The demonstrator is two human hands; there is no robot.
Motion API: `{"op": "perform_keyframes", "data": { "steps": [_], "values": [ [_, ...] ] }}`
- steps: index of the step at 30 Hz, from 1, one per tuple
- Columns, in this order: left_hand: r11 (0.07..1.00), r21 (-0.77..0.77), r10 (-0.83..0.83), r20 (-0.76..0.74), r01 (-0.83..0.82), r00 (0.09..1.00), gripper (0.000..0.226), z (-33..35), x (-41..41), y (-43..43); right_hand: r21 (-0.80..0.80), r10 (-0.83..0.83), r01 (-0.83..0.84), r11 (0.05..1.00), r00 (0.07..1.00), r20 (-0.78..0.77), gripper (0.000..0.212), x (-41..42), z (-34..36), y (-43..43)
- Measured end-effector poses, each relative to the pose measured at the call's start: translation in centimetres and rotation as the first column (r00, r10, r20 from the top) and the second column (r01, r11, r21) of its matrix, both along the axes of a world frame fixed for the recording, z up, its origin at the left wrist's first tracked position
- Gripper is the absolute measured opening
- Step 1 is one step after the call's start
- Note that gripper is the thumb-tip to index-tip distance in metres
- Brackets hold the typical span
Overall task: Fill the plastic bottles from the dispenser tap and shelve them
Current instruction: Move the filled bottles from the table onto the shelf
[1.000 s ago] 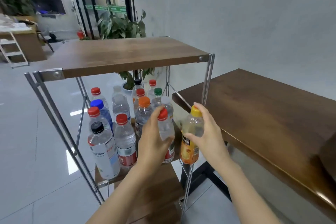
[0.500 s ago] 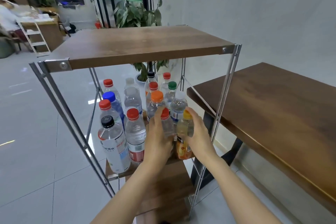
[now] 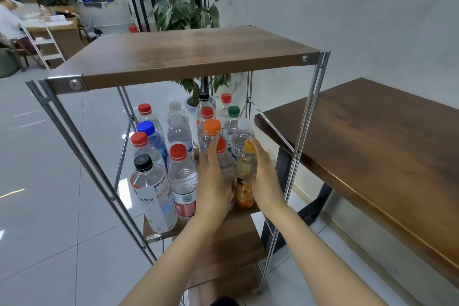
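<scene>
Red-capped bottle point(image 3: 225, 165) in left hand point(image 3: 213, 181); yellow-capped bottle point(image 3: 244, 165) in right hand point(image 3: 265, 177).

two bottles upright on the middle shelf point(image 3: 244, 213) — red-capped clear bottle point(image 3: 224, 160) beside yellow-capped orange-labelled bottle point(image 3: 244, 176).

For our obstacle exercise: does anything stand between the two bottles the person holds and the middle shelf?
Nothing visible does. The red-capped bottle in the left hand and the yellow-capped bottle in the right hand are at the front edge of the middle shelf.
</scene>
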State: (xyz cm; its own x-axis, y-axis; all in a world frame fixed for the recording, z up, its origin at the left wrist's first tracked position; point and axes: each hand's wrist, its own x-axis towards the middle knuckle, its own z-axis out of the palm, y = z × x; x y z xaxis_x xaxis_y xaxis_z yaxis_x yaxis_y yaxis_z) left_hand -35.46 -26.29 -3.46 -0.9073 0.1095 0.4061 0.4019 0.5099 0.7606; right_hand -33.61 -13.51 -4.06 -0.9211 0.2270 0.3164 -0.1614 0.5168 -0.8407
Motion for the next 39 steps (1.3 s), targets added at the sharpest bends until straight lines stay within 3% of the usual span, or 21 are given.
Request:
{"op": "perform_keyframes", "data": {
  "steps": [7,12,21,33,39],
  "values": [
    [0.999,-0.047,0.025,-0.031,-0.026,0.999,0.094,0.3,0.5,0.3,0.097,-0.025,0.024,0.995,1.0,0.009,0.091,0.2,0.4,0.0],
    [0.992,-0.124,-0.024,-0.079,0.014,0.997,0.106,0.3,0.7,0.0,0.325,-0.131,0.13,0.937,0.991,-0.021,0.09,0.4,0.5,0.1],
    [0.979,-0.201,-0.052,-0.114,0.029,0.992,0.121,0.2,0.5,-0.2,0.253,-0.017,0.01,0.967,0.999,0.027,0.096,0.6,0.8,0.6],
    [0.961,-0.277,-0.06,-0.132,0.022,0.989,0.133,0.5,1.0,-0.3,0.397,-0.047,0.018,0.918,0.997,0.064,0.096,1.5,1.5,1.7],
    [0.966,-0.255,-0.069,-0.073,0.048,0.995,0.115,1.2,1.2,-0.6,0.337,-0.094,0.071,0.939,0.994,0.051,0.094,1.3,1.0,1.1]
  ]
}}
